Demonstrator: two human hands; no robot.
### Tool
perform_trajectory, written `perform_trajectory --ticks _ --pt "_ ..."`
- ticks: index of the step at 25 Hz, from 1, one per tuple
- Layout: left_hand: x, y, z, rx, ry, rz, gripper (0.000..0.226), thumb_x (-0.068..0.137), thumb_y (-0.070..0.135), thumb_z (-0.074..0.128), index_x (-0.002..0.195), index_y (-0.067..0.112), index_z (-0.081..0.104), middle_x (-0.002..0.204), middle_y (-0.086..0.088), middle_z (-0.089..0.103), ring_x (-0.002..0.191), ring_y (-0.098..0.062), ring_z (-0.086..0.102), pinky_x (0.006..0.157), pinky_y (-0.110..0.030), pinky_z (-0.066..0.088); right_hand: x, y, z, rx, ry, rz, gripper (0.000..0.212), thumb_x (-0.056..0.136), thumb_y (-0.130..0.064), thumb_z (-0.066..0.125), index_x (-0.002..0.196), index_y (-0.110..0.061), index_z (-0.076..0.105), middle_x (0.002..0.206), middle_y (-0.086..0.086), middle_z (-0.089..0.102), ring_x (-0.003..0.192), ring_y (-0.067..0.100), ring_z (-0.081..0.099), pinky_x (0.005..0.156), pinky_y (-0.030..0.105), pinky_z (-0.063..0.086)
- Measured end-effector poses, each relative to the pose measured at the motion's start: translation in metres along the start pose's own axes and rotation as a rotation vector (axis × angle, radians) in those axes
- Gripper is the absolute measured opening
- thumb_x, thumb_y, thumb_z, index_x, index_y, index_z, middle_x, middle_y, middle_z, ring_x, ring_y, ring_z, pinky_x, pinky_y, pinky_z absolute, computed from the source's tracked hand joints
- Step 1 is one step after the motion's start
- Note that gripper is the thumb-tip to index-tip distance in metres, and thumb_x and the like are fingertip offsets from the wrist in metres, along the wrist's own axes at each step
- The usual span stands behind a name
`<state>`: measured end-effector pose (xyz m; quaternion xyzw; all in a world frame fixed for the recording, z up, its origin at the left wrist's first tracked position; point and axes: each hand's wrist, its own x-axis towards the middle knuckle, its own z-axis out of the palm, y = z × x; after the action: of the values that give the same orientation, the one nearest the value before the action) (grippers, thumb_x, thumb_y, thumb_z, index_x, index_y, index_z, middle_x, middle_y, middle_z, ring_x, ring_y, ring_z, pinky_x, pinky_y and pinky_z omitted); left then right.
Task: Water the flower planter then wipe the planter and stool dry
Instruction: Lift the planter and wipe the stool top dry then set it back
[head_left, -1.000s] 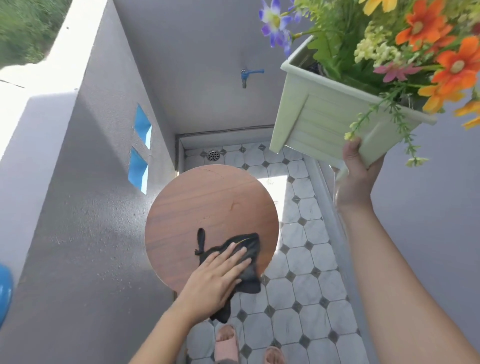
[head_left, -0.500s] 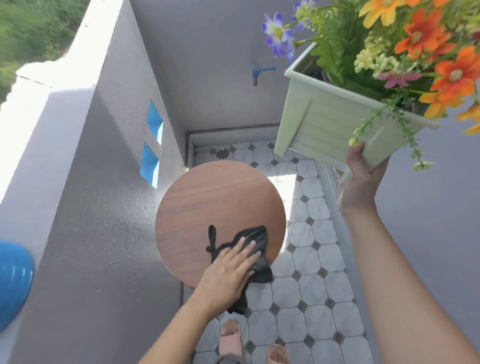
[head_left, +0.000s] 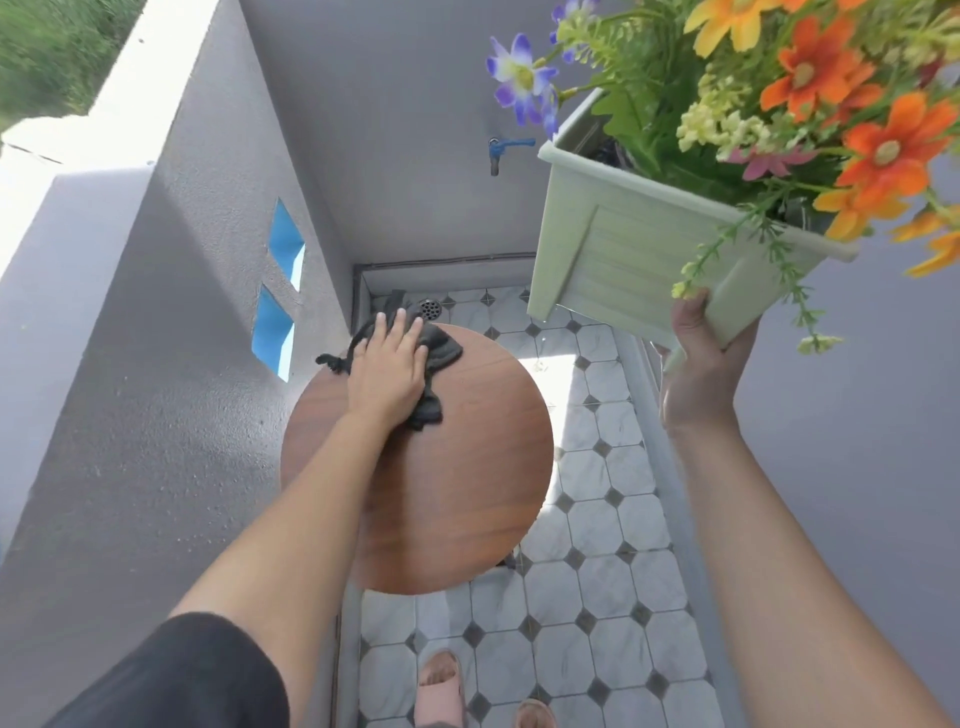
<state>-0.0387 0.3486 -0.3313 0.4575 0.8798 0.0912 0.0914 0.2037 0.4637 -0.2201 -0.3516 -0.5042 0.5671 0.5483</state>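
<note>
We are drying the stool (head_left: 431, 467): our left hand (head_left: 387, 374) lies flat, fingers spread, pressing the dark cloth (head_left: 436, 353) onto the seat's far left edge, close to the left wall (head_left: 171, 322). Next, we judge, the cloth sweeps toward the near, open half. On the right, our right hand (head_left: 701, 364) grips the planter (head_left: 639, 260) from beneath, raised clear; tiled floor (head_left: 613, 571) right of the stool leaves room.

The left hand (head_left: 387, 371) lies flat, palm down, fingers together and stretched forward, its bare forearm extended. The right hand (head_left: 698, 374) is raised, palm up, fingers curled in a supporting grip, its forearm angled upward.
</note>
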Motion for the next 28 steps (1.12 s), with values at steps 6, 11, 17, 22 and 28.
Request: perform_trajectory --ticks 6,11,17,22,28 --pt "-0.028 0.1 0.023 0.061 -0.114 0.457 0.047 0.101 0.034 0.026 0.145 0.021 0.033 0.156 0.001 0.025 0.146 -0.021 0.013 0.113 -0.042 0.017 -0.004 -0.003 -0.006 -0.003 -0.035 0.02 0.084 0.076 -0.031 0.064 0.14 0.005 0.024 0.124 0.013 0.045 0.112 0.021 0.048 0.106 0.041 0.038" --pt "-0.108 0.097 0.032 0.029 -0.14 0.88 0.044 0.095 0.034 0.031 0.121 0.018 0.062 0.134 -0.001 0.058 0.133 -0.024 0.043 0.103 -0.043 0.038 -0.012 -0.009 -0.007 -0.017 -0.029 0.016 0.084 0.075 -0.033 0.063 0.139 0.007 0.025 0.12 0.011 0.045 0.108 0.015 0.049 0.1 0.027 0.041" --pt "-0.218 0.029 0.007 -0.264 -0.091 0.85 0.028 0.099 0.037 0.04 0.118 0.023 0.055 0.103 0.013 0.068 0.095 -0.006 0.061 0.081 -0.023 0.049 -0.029 -0.01 0.002 -0.039 -0.064 0.036 0.074 0.078 -0.024 0.061 0.137 0.006 0.029 0.11 0.002 0.05 0.098 0.002 0.054 0.086 0.011 0.043" --pt "-0.225 -0.028 -0.064 -1.135 0.222 -0.218 0.019 0.081 0.042 0.06 0.1 0.039 0.066 0.093 0.02 0.071 0.089 -0.001 0.065 0.08 -0.021 0.049 -0.066 0.004 0.028 0.016 -0.167 0.118 0.074 0.078 -0.019 0.061 0.14 0.005 0.027 0.105 -0.007 0.055 0.094 -0.005 0.059 0.087 0.014 0.046" --pt "-0.167 -0.051 -0.109 -1.215 0.355 -0.37 0.031 0.08 0.039 0.065 0.108 0.047 0.054 0.114 0.002 0.066 0.104 -0.019 0.065 0.091 -0.044 0.052 -0.128 0.031 0.052 -0.082 -0.28 0.194 0.054 0.07 -0.05 0.067 0.114 -0.02 0.056 0.096 -0.014 0.063 0.094 0.002 0.061 0.089 0.027 0.047"
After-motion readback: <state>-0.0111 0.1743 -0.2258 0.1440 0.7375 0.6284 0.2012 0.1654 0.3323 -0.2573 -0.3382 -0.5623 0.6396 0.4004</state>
